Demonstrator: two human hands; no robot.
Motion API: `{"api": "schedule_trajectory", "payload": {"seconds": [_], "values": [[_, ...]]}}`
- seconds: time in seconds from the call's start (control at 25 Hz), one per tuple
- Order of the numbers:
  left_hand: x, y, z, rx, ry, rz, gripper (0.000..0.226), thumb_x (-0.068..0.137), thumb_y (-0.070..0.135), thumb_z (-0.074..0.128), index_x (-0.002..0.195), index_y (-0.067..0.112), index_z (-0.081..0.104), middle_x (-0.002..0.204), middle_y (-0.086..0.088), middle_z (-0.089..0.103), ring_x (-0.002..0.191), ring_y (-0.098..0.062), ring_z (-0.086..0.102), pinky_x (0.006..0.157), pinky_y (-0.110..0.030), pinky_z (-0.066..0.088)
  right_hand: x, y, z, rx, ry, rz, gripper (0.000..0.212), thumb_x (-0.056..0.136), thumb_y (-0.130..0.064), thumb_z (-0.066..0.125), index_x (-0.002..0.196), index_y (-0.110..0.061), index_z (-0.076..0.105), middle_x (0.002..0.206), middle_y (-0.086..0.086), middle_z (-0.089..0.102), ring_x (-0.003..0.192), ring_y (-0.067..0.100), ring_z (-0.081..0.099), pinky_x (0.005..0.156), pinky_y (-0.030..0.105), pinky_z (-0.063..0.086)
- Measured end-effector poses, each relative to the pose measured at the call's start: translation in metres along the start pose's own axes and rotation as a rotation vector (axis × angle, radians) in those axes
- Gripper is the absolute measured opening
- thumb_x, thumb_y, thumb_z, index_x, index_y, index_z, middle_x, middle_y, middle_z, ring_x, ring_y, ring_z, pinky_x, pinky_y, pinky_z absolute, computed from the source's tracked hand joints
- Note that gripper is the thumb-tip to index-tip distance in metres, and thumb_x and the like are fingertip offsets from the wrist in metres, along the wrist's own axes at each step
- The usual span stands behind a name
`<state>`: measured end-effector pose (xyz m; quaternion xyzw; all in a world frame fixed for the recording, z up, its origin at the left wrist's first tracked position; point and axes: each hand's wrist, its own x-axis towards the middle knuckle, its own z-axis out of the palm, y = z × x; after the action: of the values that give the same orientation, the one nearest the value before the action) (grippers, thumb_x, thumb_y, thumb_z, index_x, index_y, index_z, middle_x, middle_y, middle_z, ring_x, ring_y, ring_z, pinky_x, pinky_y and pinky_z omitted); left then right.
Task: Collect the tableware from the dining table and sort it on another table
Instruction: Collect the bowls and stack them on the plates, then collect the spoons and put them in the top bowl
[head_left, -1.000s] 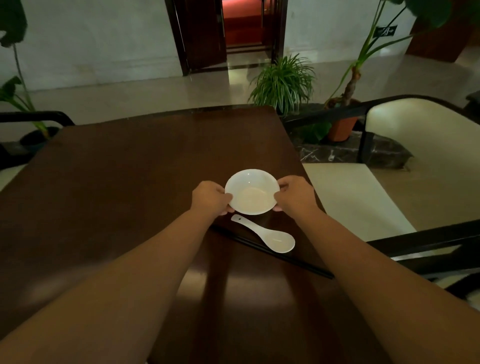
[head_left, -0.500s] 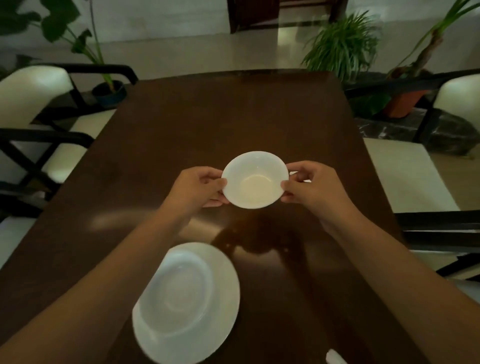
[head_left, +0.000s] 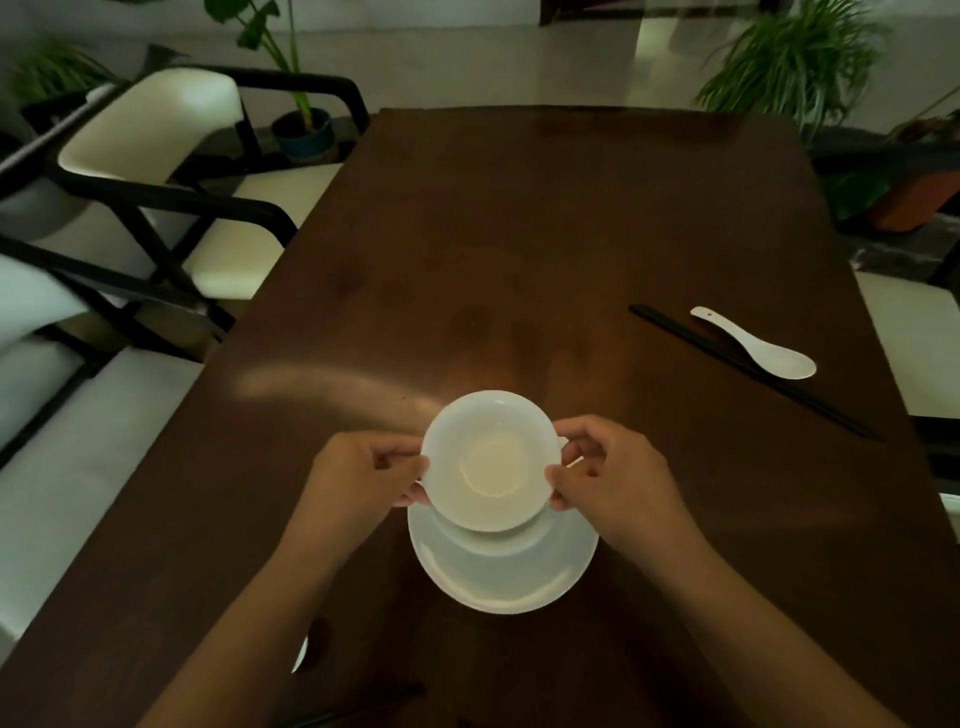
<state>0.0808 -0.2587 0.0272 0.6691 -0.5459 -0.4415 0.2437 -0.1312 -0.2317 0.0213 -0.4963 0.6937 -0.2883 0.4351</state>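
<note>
Nearest me, by the table's (head_left: 519, 234) near edge, a small white sliver (head_left: 300, 653) peeks out beside my left forearm; I cannot tell what it is. Just beyond lies the plate (head_left: 501, 577), flat on the wood, middle of the near half. My left hand (head_left: 371, 475) and right hand (head_left: 615, 475) pinch the bowl (head_left: 491, 460) by opposite sides of its rim, fingers curled tight on it, thumbs on top. The bowl sits over the plate's far part, upright; whether it touches the plate I cannot tell. Farther off, near the right edge, the chopsticks (head_left: 748, 369) lie slantwise with the spoon (head_left: 763, 351) just beside them. Chairs (head_left: 150, 130) stand along the left edge, plants (head_left: 789, 57) past the far corners.
</note>
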Motion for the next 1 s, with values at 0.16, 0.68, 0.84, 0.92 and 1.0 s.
{"api": "schedule_trajectory", "payload": {"seconds": [0.16, 0.68, 0.84, 0.92, 1.0], "values": [[-0.005, -0.009, 0.002, 0.065, 0.004, 0.046, 0.020, 0.085, 0.009, 0.063, 0.099, 0.018, 0.073, 0.071, 0.001, 0.075, 0.063, -0.008, 0.070, 0.063, -0.018, 0.057, -0.006, 0.007, 0.006, -0.068, 0.022, 0.000, 0.029, 0.077, -0.018, 0.073, 0.092, -0.035, 0.055, 0.080, -0.009, 0.064, 0.072, 0.011, 0.067, 0.074, 0.026, 0.055], [-0.010, -0.020, 0.011, 0.076, 0.014, 0.083, 0.026, 0.085, 0.017, 0.063, 0.110, 0.020, 0.070, 0.087, 0.001, 0.073, 0.080, -0.015, 0.068, 0.083, -0.037, 0.056, -0.011, 0.029, 0.010, -0.178, 0.077, -0.111, 0.037, 0.081, -0.025, 0.068, 0.118, -0.025, 0.061, 0.111, -0.002, 0.064, 0.070, -0.005, 0.052, 0.060, 0.004, 0.036], [-0.013, -0.004, 0.013, 0.454, 0.053, 0.420, 0.041, 0.092, 0.040, 0.045, 0.129, 0.026, 0.052, 0.119, 0.004, 0.060, 0.101, -0.012, 0.058, 0.087, -0.028, 0.049, -0.012, 0.030, -0.014, -0.478, 0.165, -0.244, 0.037, 0.084, -0.033, 0.063, 0.119, -0.022, 0.060, 0.117, -0.001, 0.063, 0.095, 0.010, 0.059, 0.085, 0.024, 0.045], [-0.010, 0.019, 0.023, 0.564, 0.057, 0.572, 0.046, 0.093, 0.043, 0.040, 0.134, 0.025, 0.044, 0.127, 0.001, 0.057, 0.110, -0.016, 0.056, 0.092, -0.033, 0.045, -0.011, 0.031, -0.039, -0.662, 0.284, -0.350, 0.036, 0.082, -0.030, 0.066, 0.115, -0.017, 0.063, 0.111, 0.004, 0.066, 0.100, 0.020, 0.061, 0.087, 0.034, 0.047], [0.001, 0.046, 0.045, 0.684, 0.040, 0.764, 0.046, 0.093, 0.037, 0.046, 0.136, 0.021, 0.044, 0.123, -0.001, 0.060, 0.110, -0.018, 0.057, 0.098, -0.037, 0.040, -0.007, 0.034, -0.069, -0.744, 0.365, -0.373, 0.034, 0.077, -0.025, 0.071, 0.109, -0.013, 0.066, 0.102, 0.008, 0.068, 0.092, 0.025, 0.064, 0.081, 0.038, 0.050]]}}
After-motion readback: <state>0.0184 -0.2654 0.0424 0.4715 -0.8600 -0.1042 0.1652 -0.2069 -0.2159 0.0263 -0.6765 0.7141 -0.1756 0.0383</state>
